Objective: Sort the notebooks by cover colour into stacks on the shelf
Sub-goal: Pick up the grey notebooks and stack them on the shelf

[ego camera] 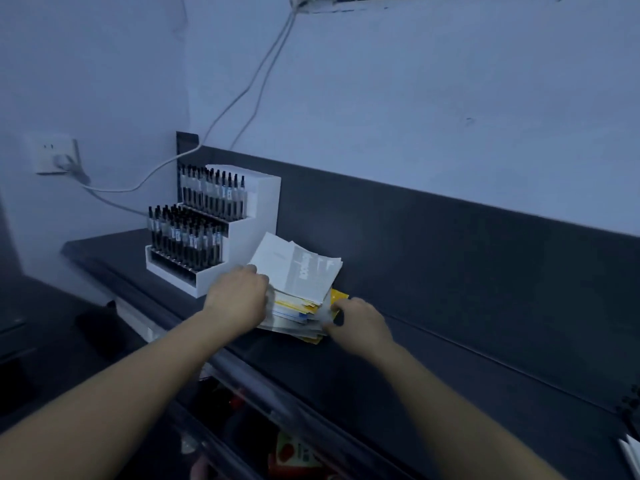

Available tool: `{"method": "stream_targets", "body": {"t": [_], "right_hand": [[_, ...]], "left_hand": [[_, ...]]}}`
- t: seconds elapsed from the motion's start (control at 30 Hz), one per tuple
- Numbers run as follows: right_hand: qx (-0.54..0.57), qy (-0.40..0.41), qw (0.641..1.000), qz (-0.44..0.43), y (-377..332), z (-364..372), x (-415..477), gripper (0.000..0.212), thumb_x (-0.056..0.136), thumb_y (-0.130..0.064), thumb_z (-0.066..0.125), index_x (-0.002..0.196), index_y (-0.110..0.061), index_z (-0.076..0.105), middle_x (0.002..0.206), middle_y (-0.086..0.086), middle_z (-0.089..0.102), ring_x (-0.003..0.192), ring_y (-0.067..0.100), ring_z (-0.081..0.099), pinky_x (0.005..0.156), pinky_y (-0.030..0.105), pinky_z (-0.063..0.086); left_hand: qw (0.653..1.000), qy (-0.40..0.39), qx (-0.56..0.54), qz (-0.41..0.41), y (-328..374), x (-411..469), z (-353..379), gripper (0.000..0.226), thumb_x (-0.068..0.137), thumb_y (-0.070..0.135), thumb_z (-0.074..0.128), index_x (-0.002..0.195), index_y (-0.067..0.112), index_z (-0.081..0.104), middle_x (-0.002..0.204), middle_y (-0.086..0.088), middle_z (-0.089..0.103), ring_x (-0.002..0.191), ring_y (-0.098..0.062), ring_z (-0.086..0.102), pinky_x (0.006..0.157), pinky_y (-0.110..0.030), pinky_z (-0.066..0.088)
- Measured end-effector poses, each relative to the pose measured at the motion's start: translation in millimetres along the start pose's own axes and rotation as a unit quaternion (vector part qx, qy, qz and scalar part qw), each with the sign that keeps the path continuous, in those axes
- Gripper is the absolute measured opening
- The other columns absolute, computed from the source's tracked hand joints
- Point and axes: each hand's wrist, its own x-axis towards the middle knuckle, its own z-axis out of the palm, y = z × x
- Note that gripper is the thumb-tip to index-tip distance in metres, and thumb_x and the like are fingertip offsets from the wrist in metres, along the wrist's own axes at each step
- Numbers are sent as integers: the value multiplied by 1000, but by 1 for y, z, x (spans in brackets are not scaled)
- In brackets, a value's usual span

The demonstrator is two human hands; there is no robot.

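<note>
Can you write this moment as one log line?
left hand: grips notebook stack, left side | right hand: at right edge, grip blurred | covers: white, yellow, blue mixed | place: shelf, beside pen stand

Both hands (239, 299) on notebook stack (301, 271)

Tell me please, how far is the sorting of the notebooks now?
Done: nothing yet; only one mixed stack lies on the shelf. In hand: the left hand holds up its white top notebooks; the right hand is at the yellow cover. Left: all colour stacks.
</note>
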Motion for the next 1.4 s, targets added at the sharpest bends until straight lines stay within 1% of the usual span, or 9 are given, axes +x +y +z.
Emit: {"method": "stream_targets", "body": {"t": [0.2,0.37,0.63,0.87,1.03,1.1,1.23,1.33,1.4], "right_hand": [[81,3,996,40,-14,12,47,36,92,-36,52,120,-13,49,117,8,59,105,28,55,75,33,43],[114,-2,992,48,-12,14,80,38,90,-36,54,118,-11,49,109,10,61,101,29,57,76,33,44],[120,38,992,1,-15,15,108,36,92,-12,44,127,-11,51,117,10,63,108,30,55,87,36,48],[192,1,981,-29,-24,19,131,48,92,-6,40,137,-21,47,111,5,63,92,19,56,77,27,44],[236,-6,971,-16,-25,24,138,43,94,-5,41,134,-19,52,132,3,57,113,15,54,90,24,44],[236,-2,972,-9,-24,26,137,42,94,-3,41,132,-18,53,125,4,60,108,15,55,83,21,41],[91,70,993,31,-16,31,127,14,88,-7,38,95,-12,50,74,4,53,74,30,51,61,33,38],[97,72,992,41,-21,31,125,33,85,-4,38,115,-14,48,86,7,58,79,30,51,64,35,41],[107,72,991,33,-24,31,126,50,83,-1,38,129,-18,43,91,7,62,82,28,52,76,38,46]], "left_hand": [[999,24,-25,-29,-23,38,16,35,98,34,43,118,9,56,117,-10,50,109,-29,49,82,-38,44],[995,-29,-62,-73,-24,73,31,47,99,48,36,119,8,51,118,-12,55,109,-31,53,84,-38,44],[989,-14,-97,-107,-19,107,41,42,93,47,51,108,8,58,112,-11,62,104,-29,58,79,-35,48],[961,-20,-221,-167,-32,121,40,34,87,39,64,101,10,51,101,-10,57,88,-27,54,65,-31,41],[927,-57,-311,-201,-41,125,39,35,83,35,72,93,9,50,90,-7,56,82,-25,53,63,-29,41],[917,-67,-334,-206,-43,126,38,33,83,31,73,87,11,48,88,-7,55,80,-25,54,66,-29,43],[911,-76,-350,-203,-44,128,38,33,83,32,72,93,12,47,86,-3,52,83,-24,53,68,-29,43],[924,-92,-324,-181,-43,131,40,30,84,37,69,85,14,50,85,-3,55,81,-24,54,60,-28,41],[933,-92,-306,-168,-40,131,40,31,85,37,66,74,16,47,75,-2,53,74,-23,54,52,-27,35]]}}
